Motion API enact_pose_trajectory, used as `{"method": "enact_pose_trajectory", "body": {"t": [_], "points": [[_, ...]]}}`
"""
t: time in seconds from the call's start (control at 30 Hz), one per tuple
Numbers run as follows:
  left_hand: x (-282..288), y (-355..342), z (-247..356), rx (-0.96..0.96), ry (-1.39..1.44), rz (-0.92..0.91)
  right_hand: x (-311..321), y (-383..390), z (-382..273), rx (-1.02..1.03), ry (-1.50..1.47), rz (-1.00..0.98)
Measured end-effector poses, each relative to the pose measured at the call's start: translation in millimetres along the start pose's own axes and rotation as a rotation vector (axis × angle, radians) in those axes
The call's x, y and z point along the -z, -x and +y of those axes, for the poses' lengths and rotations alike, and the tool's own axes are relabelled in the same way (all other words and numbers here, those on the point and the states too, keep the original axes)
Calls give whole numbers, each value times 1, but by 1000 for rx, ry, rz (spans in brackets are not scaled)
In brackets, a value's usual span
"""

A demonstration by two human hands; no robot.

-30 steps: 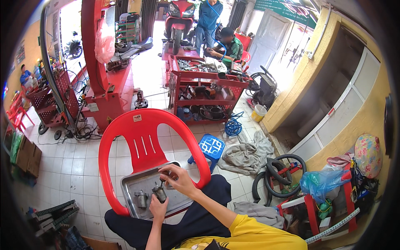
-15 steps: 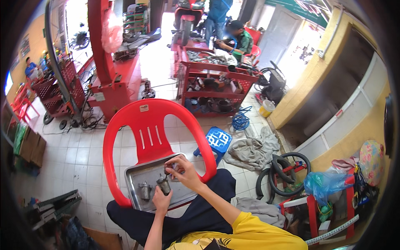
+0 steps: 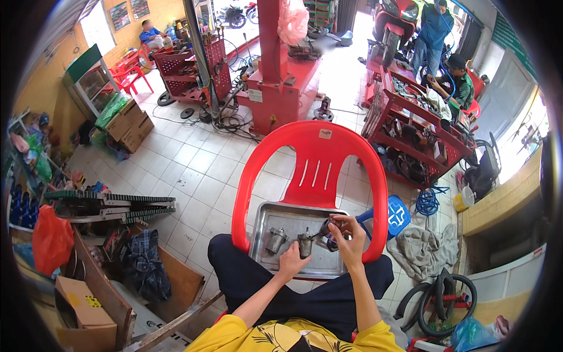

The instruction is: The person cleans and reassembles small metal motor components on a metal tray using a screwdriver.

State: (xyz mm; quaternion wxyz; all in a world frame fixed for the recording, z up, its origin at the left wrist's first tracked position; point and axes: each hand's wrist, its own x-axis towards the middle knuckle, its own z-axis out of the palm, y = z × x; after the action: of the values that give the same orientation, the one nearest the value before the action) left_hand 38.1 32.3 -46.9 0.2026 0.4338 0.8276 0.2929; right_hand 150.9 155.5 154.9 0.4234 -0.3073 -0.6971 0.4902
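Note:
My left hand [image 3: 291, 261] is closed round the side of a small cylindrical starter motor [image 3: 305, 245], which stands upright over a shallow metal tray [image 3: 256, 249]. Just right of it, my right hand [image 3: 350, 237] pinches a small dark part [image 3: 324, 229] close to the motor's upper end. The exact kind of that part is hard to make out, as my fingers cover some of it. A second starter motor [image 3: 275, 240] lies tilted in the left side of the tray, touched by neither hand. The tray rests on the seat of a red plastic chair [image 3: 249, 170] in front of my knees.
Right of the chair are a blue stool [image 3: 399, 215], a grey cloth [image 3: 431, 252] and black tyres [image 3: 419, 302]. Red tool carts [image 3: 437, 132] and a red lift post [image 3: 271, 53] stand farther off. Two people are at the far right. Cardboard boxes [image 3: 132, 126] sit to the left.
My view has swung left, so the chair and tray appear farther right. The right hand has brought the dark part lower, beside the motor's top. My left hand still grips the starter motor.

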Motion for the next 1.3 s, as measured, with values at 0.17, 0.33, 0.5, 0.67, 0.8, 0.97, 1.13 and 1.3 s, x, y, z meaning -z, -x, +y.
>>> {"method": "enact_pose_trajectory", "body": {"t": [0.17, 0.33, 0.5, 0.67, 0.8, 0.97, 1.13, 1.3], "points": [[-7, -9, 23, -35, -21, -12, 26, -7, -18, 27, 51, -30], [-6, 4, 0, 51, -3, -39, 2, 6, 0, -81, -63, -76], [-11, 5, 7, -27, 2, 8, 13, 11, 10, 35, 67, 63], [-18, -12, 7, -65, 35, 35, 17, -12, 4, 215, 198, 51], [-11, -11, -2, 4, -76, -33, 8, -4, 18, -60, -113, 28], [-7, -5, 5, -12, -36, -23, 7, 6, 17, 86, 19, 44], [-6, -1, 4, 6, -28, -17, 3, 13, 17, -38, -79, 71], [-7, -2, 6, 19, -32, -30, 6, 9, 13, -2, -16, 41]]}}
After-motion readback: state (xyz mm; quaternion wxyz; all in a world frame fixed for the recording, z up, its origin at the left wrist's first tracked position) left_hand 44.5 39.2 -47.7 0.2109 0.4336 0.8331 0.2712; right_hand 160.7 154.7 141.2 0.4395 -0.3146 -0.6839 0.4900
